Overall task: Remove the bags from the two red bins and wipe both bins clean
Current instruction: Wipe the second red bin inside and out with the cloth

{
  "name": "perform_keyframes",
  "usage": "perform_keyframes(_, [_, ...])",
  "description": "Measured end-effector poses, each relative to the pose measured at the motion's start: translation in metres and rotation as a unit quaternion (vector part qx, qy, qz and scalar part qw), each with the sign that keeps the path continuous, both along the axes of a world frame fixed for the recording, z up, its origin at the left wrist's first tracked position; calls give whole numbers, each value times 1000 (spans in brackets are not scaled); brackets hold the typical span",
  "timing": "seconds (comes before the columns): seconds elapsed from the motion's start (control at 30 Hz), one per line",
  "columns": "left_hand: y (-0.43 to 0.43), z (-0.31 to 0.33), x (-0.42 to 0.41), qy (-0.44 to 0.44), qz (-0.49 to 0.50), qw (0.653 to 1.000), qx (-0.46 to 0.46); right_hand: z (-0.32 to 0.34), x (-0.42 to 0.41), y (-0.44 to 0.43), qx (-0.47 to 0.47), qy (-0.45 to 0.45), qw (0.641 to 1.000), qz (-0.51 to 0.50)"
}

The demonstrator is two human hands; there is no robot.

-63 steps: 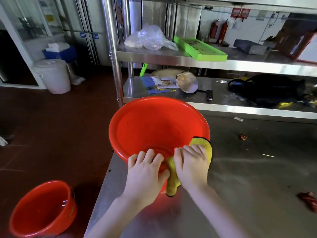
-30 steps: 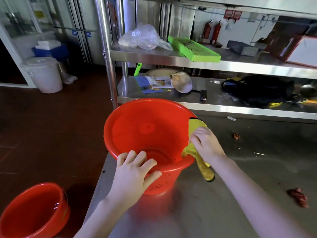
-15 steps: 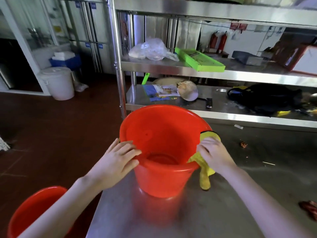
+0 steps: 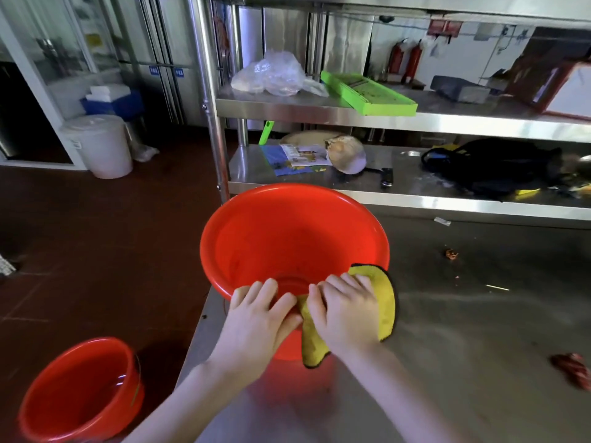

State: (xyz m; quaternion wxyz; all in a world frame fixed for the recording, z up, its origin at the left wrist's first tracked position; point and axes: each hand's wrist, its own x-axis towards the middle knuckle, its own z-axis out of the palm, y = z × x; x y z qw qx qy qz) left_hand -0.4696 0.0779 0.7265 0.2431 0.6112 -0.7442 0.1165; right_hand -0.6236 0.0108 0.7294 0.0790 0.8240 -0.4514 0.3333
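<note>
A red bin [image 4: 287, 238] stands on the steel table [image 4: 463, 346] at its left edge, its mouth tipped towards me and nothing inside. My left hand [image 4: 256, 324] grips its near rim. My right hand [image 4: 345, 311] presses a yellow cloth [image 4: 383, 302] with dark edging over the near rim, right beside the left hand; the cloth hangs down the outer wall. A second red bin [image 4: 80, 388] sits on the floor at the lower left, with no bag in it.
A steel shelf rack [image 4: 383, 123] rises behind the table, holding a clear plastic bag [image 4: 271, 75], a green tray [image 4: 367, 94], papers, a knife and a black bag [image 4: 495, 167]. Red scraps [image 4: 572, 369] lie on the table's right. A white bucket [image 4: 99, 145] stands on the dark red floor.
The bin has tipped back towards me. My right hand has slid the cloth from the right side of the rim to the near rim, and my left hand has moved from the left rim beside it.
</note>
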Motion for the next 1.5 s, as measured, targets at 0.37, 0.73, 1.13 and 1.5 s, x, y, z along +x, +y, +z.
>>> perform_keyframes(0.37, [7, 11, -3, -7, -10, 999, 39, 23, -50, -81, 140, 9, 990, 3])
perform_keyframes(0.73, [1, 28, 84, 7, 33, 993, 111, 22, -43, -52, 63, 30, 992, 107])
perform_keyframes(1.13, [0, 1, 28, -50, 24, 998, 27, 2, 8, 2, 15, -22, 998, -51])
perform_keyframes(1.5, [-2, 9, 98, -7, -26, 997, 72, 33, -58, -80, 157, 81, 975, 135])
